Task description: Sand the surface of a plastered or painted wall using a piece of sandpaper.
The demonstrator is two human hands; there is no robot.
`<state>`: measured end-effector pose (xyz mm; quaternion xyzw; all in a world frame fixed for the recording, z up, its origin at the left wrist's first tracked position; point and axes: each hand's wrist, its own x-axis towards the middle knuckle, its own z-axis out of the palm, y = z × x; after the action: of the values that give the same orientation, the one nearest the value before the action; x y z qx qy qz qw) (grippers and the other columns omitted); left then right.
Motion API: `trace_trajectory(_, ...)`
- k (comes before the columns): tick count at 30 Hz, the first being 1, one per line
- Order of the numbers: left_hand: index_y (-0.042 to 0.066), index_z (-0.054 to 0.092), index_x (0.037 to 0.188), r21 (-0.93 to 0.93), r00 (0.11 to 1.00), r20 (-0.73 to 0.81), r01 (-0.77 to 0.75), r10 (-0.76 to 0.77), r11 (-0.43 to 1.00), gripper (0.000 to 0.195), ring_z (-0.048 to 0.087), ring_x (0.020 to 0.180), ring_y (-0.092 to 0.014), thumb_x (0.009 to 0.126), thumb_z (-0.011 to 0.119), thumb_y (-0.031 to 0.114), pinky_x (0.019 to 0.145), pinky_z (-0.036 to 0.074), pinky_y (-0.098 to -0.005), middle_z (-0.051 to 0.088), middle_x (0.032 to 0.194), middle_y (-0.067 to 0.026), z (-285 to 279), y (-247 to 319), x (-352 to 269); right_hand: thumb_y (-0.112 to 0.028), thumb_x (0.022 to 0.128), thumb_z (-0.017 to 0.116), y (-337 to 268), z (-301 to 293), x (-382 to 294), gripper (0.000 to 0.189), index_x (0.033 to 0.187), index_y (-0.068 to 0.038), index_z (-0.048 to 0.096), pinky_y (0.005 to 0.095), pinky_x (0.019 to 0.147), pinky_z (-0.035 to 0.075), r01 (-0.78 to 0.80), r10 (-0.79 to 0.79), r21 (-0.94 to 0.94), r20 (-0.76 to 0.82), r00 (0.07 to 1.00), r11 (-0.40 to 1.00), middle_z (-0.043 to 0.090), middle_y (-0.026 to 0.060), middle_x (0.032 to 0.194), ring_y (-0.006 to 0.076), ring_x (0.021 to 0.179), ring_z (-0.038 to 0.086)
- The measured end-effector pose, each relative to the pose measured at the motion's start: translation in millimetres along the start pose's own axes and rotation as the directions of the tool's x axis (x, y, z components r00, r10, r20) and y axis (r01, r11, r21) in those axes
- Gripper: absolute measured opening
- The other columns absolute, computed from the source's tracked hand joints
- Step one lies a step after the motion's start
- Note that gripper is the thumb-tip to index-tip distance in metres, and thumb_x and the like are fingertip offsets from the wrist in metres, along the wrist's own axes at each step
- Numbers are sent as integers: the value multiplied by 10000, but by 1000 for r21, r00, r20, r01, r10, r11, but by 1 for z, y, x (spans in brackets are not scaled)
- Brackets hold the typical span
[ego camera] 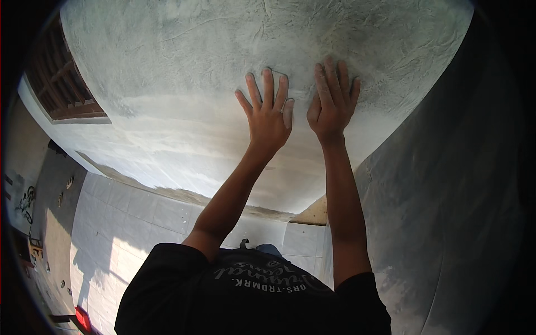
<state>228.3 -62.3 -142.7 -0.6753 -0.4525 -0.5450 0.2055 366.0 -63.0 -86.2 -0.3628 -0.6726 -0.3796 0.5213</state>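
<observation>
My left hand [270, 113] rests flat, fingers spread, on a grey plastered wall [188, 63] in front of me. A thin dark outline runs beside its index finger and thumb; I cannot tell whether a thin sheet lies under the palm. To its right, my right hand [333, 102] is pressed against the same wall, its fingers slightly apart and dusty. Nothing shows in the right hand. Around and above both hands the plaster is rough, with creased marks; lower down it looks smoother and paler.
A darker wall [427, 188] meets the plastered one at a corner on my right. At left is a window with brown wooden bars [63, 71]. Grey floor tiles [134, 213] lie below. Farther off are a bicycle [27, 204] and a red object [83, 318].
</observation>
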Motion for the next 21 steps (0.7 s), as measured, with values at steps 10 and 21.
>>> trace_trajectory(10,33,338,1503,32,998,68,-18,16,999,546,-26,1458,-557,1024,386,290,1061,-43,-756,100,1621,-251,-10,4,20,-98,923,463,3,0,0,406,1289,-115,637,505,1174,163,-35,34,-3,-43,998,999,590,35,1394,263,1358,481)
trace_trajectory(21,18,339,1496,27,994,102,-50,47,998,548,-5,1456,-560,1018,402,278,1068,-24,-752,130,1607,-273,-16,0,18,-102,921,472,0,0,0,397,1279,-110,644,487,1180,158,-26,26,-9,-56,998,1000,591,37,1394,263,1350,490)
